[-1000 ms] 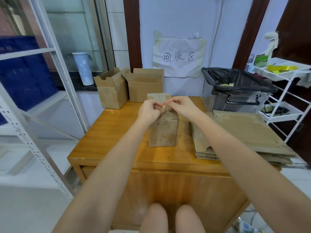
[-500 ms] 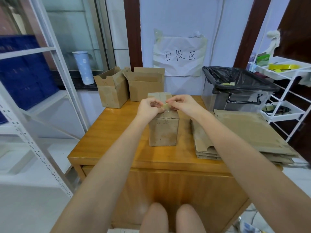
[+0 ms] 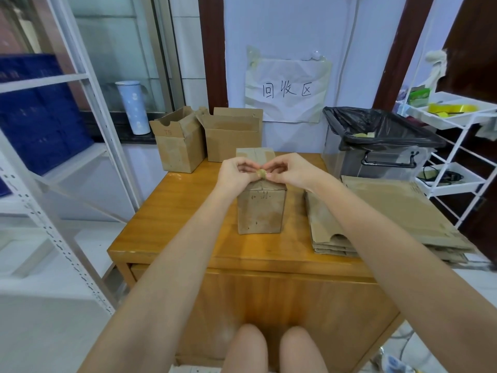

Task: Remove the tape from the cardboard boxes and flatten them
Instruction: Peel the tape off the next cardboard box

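A small closed cardboard box (image 3: 260,211) stands upright in the middle of the wooden table (image 3: 174,227). Just above its near top edge, my left hand (image 3: 234,175) and my right hand (image 3: 290,170) meet and together pinch a small yellowish wad of tape (image 3: 261,173). Both hands have their fingers curled round the wad. A strip of tape still runs along the box's top seam behind the hands.
Two opened cardboard boxes (image 3: 179,141) (image 3: 233,138) stand at the table's back left. A stack of flattened cardboard (image 3: 376,216) lies on the right. A bin with a black bag (image 3: 376,141) sits at the back right, a white cart (image 3: 454,146) beside it. Metal shelving (image 3: 53,157) stands left.
My two hands have stayed together over the box top, shifting only slightly while working the tape wad between the fingertips. The box has not moved.
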Motion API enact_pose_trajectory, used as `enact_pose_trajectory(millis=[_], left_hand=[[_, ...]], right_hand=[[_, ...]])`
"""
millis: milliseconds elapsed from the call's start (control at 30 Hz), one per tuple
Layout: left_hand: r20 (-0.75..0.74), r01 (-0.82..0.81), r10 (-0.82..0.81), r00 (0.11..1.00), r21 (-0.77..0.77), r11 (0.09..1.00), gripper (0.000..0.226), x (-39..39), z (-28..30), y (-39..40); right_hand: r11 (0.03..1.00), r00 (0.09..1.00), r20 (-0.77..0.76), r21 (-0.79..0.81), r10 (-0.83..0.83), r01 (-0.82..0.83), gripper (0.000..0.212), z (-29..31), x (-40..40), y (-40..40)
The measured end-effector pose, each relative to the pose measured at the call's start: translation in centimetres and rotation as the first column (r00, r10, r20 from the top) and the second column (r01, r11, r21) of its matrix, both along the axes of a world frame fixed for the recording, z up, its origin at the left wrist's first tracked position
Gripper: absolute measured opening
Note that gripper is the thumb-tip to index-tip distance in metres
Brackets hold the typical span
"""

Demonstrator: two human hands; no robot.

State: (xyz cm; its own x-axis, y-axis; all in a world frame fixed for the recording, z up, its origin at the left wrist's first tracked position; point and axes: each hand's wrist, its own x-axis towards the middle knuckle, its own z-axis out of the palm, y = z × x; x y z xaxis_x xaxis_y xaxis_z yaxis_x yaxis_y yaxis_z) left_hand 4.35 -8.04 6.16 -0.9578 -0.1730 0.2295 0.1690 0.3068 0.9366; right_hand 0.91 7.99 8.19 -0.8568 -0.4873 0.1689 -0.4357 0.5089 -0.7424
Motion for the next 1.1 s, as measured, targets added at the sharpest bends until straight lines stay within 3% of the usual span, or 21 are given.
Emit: enact_pose_trajectory(millis=[733, 900, 1100], left_hand=[[0.012, 0.038, -0.038, 0.999, -0.04, 0.998, 0.03, 0.5, 0.2, -0.3], [0.049, 0.002, 0.001, 0.999, -0.049, 0.999, 0.02, 0.2, 0.2, -0.2], [0.05, -0.077, 0.083, 0.995, -0.107, 0.991, 0.028, -0.2, 0.0, 0.3]], right_hand=[[0.994, 0.99, -0.115, 0.049, -0.086, 0.093, 0.026, -1.2, -0.8, -1.8], [0.997, 0.995, -0.081, 0.036, -0.062, 0.065, 0.03, -1.0, -0.6, -1.6], [0.998, 0.995, -0.084, 0.03, -0.044, 0.047, 0.031, -0.9, -0.5, -1.1]])
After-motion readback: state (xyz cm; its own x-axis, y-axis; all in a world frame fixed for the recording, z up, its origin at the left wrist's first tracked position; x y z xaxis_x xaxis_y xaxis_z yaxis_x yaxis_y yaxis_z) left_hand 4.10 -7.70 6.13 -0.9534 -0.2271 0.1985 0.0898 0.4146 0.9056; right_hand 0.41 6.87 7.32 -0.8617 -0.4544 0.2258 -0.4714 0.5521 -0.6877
